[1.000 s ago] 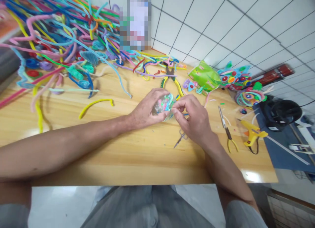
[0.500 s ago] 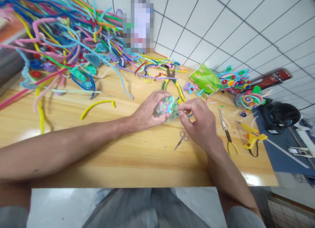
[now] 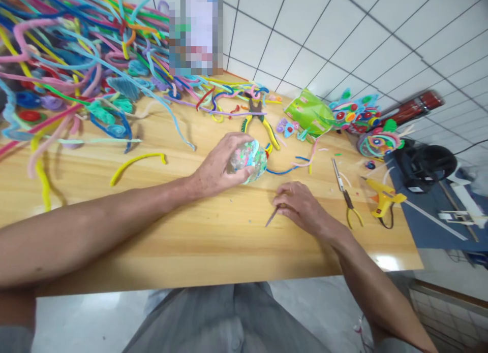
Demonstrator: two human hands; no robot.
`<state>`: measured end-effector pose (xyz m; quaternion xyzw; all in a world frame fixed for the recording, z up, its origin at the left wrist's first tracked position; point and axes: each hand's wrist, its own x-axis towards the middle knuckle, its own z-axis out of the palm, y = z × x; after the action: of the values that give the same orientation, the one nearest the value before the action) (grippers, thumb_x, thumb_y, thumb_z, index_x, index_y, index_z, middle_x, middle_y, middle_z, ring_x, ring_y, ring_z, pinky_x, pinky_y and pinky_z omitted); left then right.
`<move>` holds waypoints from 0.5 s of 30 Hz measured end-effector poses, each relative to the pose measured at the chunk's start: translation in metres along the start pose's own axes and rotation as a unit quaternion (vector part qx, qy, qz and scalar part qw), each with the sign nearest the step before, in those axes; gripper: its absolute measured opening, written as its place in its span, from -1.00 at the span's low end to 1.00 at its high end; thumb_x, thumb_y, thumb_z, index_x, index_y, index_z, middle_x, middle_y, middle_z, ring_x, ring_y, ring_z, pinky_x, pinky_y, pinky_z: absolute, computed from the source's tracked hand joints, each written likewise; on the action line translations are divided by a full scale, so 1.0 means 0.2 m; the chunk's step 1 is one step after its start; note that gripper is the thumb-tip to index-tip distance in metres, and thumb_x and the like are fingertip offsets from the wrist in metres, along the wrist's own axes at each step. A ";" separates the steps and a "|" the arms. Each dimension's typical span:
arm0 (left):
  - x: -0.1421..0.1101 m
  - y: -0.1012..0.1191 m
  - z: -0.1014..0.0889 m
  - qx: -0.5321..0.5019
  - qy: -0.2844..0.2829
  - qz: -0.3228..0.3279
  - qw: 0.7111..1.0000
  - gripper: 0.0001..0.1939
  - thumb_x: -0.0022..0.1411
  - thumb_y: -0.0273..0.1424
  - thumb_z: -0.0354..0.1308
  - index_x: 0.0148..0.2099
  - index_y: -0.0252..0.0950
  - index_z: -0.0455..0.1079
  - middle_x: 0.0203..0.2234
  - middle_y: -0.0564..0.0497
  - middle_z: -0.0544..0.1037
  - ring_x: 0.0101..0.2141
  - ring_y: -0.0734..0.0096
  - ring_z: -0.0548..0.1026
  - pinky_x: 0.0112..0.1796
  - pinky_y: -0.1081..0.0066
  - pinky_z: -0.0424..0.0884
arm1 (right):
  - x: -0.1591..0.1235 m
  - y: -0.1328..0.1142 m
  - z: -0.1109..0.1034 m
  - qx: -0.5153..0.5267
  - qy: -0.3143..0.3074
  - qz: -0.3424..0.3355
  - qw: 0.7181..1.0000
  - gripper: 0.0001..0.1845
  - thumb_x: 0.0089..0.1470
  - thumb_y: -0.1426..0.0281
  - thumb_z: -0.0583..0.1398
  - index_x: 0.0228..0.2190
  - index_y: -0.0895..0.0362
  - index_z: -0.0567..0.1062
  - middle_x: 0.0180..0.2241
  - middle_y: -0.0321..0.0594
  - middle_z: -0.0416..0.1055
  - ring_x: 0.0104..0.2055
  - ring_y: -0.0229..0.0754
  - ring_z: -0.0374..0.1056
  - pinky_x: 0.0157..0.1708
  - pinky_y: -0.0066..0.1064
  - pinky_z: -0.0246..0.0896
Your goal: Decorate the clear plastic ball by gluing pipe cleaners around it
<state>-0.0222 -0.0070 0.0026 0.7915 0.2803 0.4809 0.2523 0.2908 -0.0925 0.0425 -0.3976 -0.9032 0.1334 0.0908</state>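
Observation:
My left hand (image 3: 219, 162) is wrapped round a clear rounded container (image 3: 257, 162) with colourful bits on or in it, held above the table. To its lower right, my right hand (image 3: 303, 205) has its fingers closed over the handles of a small pair of scissors (image 3: 271, 217). The blades point down and left near the wooden surface; the finger loops are hidden under the fingers. Behind the container lie yellow-and-green pliers (image 3: 256, 118) with spread handles. A curved blue pipe cleaner (image 3: 282, 172) lies just right of the container.
Many colourful pipe cleaners (image 3: 87, 48) are heaped at the left and back. A yellow pipe cleaner (image 3: 131, 165) lies left of centre. At the right are yellow-handled pliers (image 3: 348, 203), a yellow glue gun (image 3: 387, 198), a green packet (image 3: 310, 114) and a decorated clear container (image 3: 377, 142).
My right hand has left the container, moved down and closed over the scissors on the table. My left hand still holds the container. The whole view has shifted slightly.

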 end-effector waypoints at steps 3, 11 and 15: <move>0.00 0.00 0.00 0.000 0.006 0.017 1.000 -0.42 0.38 -0.25 0.25 0.37 -0.19 0.26 0.22 -0.22 0.48 0.26 0.03 0.47 0.28 0.00 0.45 | 0.01 -0.01 0.03 -0.006 -0.012 -0.005 1.000 -0.90 0.36 0.41 0.26 -0.23 0.06 0.63 -0.02 -0.04 0.57 0.06 0.01 0.47 0.10 -0.04 0.36; 0.00 -0.01 0.01 -0.002 0.011 0.022 1.000 -0.42 0.38 -0.25 0.25 0.37 -0.20 0.25 0.21 -0.22 0.48 0.25 0.04 0.48 0.26 0.01 0.46 | 0.04 -0.04 0.00 0.014 -0.016 -0.027 0.999 -0.86 0.34 0.46 0.23 -0.29 0.07 0.57 -0.12 -0.06 0.57 -0.03 0.00 0.48 0.00 -0.09 0.41; 0.00 0.00 0.01 0.003 0.000 0.011 1.000 -0.42 0.40 -0.23 0.24 0.38 -0.18 0.24 0.23 -0.23 0.48 0.27 0.03 0.47 0.26 -0.03 0.46 | 0.08 -0.10 -0.10 0.079 0.051 0.010 0.996 -0.87 0.40 0.46 0.18 -0.23 0.03 0.51 -0.28 -0.21 0.61 -0.23 -0.12 0.56 -0.19 -0.27 0.48</move>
<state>-0.0210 -0.0065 0.0018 0.7953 0.2728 0.4828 0.2448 0.2712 -0.0901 0.0682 -0.4044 -0.8801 0.1850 0.1665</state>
